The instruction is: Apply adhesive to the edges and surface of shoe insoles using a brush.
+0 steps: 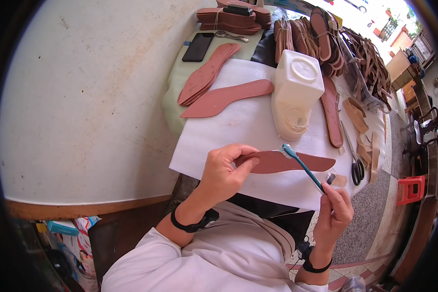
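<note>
Between thumb and fingers, my left hand (227, 168) grips one end of a reddish-brown insole (272, 163), held up over the near edge of the white sheet (214, 141). My right hand (334, 209) is closed on the handle of a teal toothbrush (301, 164). Its bristles touch or hover just at the insole's upper edge, near the middle; which of the two I cannot tell. Beyond the insole stands a cut-open, off-white plastic container (297, 90) with dried residue around its opening. A single insole (228, 99) lies flat to its left, beside a stack of insoles (207, 75).
Black-handled scissors (356, 168) and tan strips (362, 121) lie at the right. Another insole (332, 112) rests beside the container. Tied bundles (304, 36) and a bin of brown straps (367, 61) stand behind. A phone (198, 47) lies far left; a red stool (410, 190) stands on the floor.
</note>
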`<state>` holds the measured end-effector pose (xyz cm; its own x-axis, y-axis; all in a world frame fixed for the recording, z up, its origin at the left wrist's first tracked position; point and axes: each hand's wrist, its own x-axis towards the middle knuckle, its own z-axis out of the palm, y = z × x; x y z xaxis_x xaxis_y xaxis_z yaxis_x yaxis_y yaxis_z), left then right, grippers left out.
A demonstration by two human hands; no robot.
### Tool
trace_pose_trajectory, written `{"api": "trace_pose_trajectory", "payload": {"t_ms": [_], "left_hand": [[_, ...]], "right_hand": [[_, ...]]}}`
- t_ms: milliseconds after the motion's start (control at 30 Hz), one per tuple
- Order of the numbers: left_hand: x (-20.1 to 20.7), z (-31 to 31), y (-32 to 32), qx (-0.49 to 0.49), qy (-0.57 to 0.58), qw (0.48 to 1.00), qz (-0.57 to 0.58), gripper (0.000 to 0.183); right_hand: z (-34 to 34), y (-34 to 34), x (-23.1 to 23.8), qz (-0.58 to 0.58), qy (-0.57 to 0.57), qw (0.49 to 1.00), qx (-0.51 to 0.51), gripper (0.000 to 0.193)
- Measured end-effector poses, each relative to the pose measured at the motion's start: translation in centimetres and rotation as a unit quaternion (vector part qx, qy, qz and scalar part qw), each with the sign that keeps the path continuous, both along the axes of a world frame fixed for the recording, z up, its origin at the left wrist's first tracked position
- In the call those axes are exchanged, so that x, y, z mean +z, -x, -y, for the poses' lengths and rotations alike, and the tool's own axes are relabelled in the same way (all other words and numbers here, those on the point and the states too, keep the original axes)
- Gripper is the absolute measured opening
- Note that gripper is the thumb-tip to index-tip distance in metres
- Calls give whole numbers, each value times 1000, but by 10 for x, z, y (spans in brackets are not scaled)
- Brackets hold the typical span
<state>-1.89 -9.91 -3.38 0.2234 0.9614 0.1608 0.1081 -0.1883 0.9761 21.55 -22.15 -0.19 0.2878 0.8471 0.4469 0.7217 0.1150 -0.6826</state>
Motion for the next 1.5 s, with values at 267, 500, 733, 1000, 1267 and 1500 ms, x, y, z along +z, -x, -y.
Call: {"api": "trace_pose_trajectory", "payload": {"t_ms": [267, 500, 733, 1000, 1267, 1500], "left_hand": [[-3, 2, 2, -1, 7, 1000, 12, 14], [-5, 2, 4, -5, 13, 1000, 12, 15], [-10, 1, 8, -6, 16, 999, 27, 16], [-13, -2, 18, -2, 39, 996, 80, 16], [-14, -5, 23, 10, 42, 994, 105, 13], [-15, -7, 31, 9, 31, 993, 110, 14]], "right_hand": [[7, -2, 5, -16, -5, 1000, -19, 24], [6, 5, 10, -5, 6, 1000, -22, 25], [15, -14, 8, 14, 10, 998, -55, 26], [18, -24, 10, 2, 4, 996, -89, 24], [20, -36, 9, 3, 7, 993, -114, 24], [19, -44, 8, -3, 4, 991, -130, 23]]}}
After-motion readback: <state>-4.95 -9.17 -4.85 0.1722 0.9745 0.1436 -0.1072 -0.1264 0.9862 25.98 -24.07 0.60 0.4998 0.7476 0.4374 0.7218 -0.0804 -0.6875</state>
